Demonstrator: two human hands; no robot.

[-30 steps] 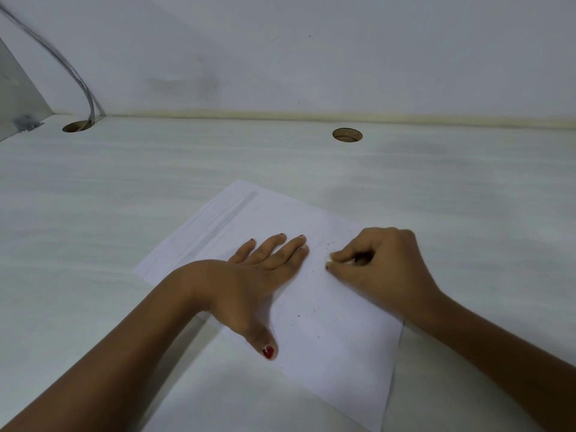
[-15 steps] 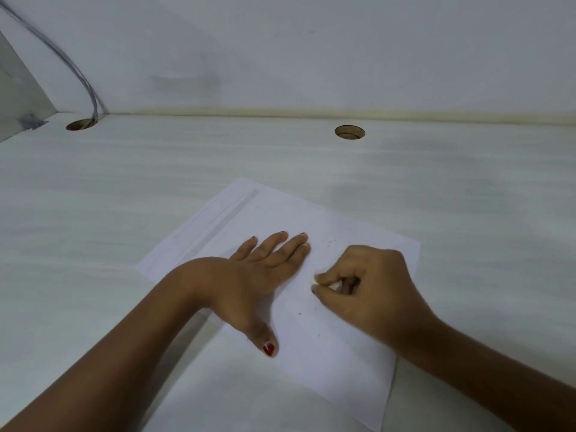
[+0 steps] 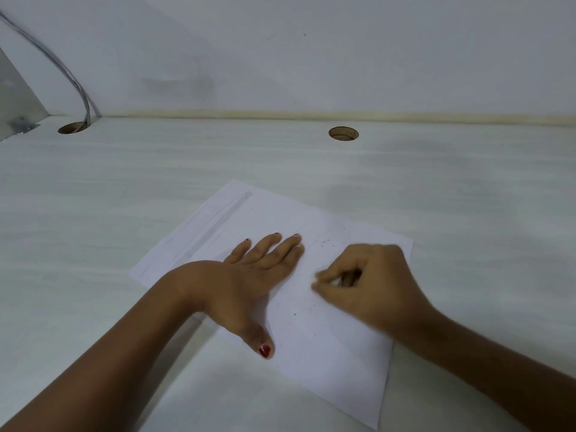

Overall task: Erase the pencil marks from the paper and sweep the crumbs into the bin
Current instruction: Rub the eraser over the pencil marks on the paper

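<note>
A white paper (image 3: 327, 353) is lying skewed on the pale desk (image 3: 124, 198), one corner pointing to 11 o'clock and another running off toward 5 o'clock.

The left hand (image 3: 246, 285) is lying flat on the paper's 9 o'clock half. Its fingers are stretched straight toward 1 o'clock and pressing the sheet down, and they are holding nothing. Its thumb (image 3: 258, 338) is pointing to 5 o'clock.

The right hand (image 3: 371, 285) is working at 3 o'clock of the left fingers, near them but apart. Its fingers are curled in, and thumb and forefinger are pinching a small pale eraser (image 3: 335, 281) against the sheet. The eraser is blurred and mostly hidden.

Dark crumbs (image 3: 325, 242) are lying scattered on the paper at 11 o'clock of the right hand, with a few more specks toward 7 o'clock.

Far across the desk, a round hole (image 3: 343, 133) is showing at 12 o'clock. A second hole (image 3: 73, 127) is sitting at 10 o'clock with a grey cable (image 3: 67, 73) running down into it.
</note>
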